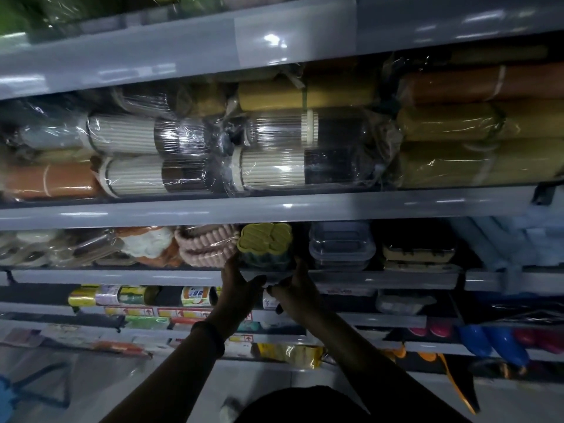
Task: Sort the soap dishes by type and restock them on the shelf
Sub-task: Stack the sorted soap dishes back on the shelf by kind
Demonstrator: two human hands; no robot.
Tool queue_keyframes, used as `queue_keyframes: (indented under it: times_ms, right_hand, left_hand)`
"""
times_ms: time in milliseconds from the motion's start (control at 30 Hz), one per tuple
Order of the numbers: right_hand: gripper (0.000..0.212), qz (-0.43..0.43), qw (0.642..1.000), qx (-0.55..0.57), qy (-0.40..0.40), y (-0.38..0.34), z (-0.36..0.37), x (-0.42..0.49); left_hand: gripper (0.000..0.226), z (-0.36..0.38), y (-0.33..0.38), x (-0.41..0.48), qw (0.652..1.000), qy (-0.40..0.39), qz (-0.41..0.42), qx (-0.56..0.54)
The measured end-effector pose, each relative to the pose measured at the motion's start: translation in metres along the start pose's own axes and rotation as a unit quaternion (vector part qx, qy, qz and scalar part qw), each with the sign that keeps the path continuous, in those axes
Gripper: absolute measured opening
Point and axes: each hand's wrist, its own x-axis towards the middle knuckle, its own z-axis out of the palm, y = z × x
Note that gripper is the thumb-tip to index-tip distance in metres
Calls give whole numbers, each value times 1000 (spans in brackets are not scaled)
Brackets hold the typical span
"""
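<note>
My left hand (238, 285) and right hand (297, 290) flank the wrapped stack of yellow flower soap dishes (265, 242) on the shelf (396, 277) — fingers outstretched against its lower sides, thumbs splayed — between pink ribbed dishes (207, 242) and clear lidded boxes (341, 245)

Soap dish colours on the grey shelf (396, 206)
Yellow soap dish (265, 241), ridged; green soap dish (254, 259); 2 pink soap dishes (207, 245), ribbed; canisters (274, 172) ribbed cream and black; rolls (451, 123) mustard.
</note>
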Motion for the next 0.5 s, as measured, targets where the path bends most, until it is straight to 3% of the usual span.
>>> queue_keyframes:
  times_ms: [267,500]
  right_hand:
    - [91,20,1000,15,3,7,-2,7]
    - [96,-4,999,-2,41,16,-8,10]
  left_hand:
    - [76,5,-13,2,1000,-1,-21,5]
    - [64,12,-14,4,1000,-18,12,-16]
